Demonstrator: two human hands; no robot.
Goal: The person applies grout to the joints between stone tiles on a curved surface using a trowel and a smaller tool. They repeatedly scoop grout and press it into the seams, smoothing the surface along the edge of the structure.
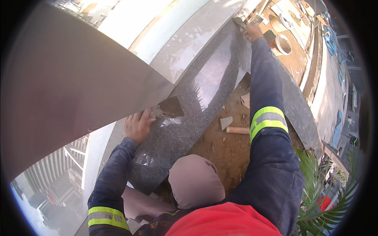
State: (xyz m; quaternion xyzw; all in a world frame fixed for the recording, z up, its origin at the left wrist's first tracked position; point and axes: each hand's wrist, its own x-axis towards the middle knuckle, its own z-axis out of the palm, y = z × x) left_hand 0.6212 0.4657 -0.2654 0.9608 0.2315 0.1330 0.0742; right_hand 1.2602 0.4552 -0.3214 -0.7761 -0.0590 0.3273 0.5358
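My left hand (137, 126) is closed on a scraper (170, 107) with a broad dark blade, lying along a grey speckled stone slab (191, 129) beside the lower edge of a large brown panel (78, 82). My right hand (252, 33) reaches to the far end of the slab, closed on a metal trowel (241, 23) at the slab's edge by a pale stone strip (157, 59). Below the slab, a wooden tool handle (236, 130) and broken pale pieces (226, 122) lie on brown dirt.
Two buckets (282, 45) (278, 23) stand at the upper right among boards and debris. A second grey slab (299, 102) runs down the right side. Palm fronds (323, 188) are at the lower right. My knee (196, 181) is at bottom centre. A railing (65, 165) shows at lower left.
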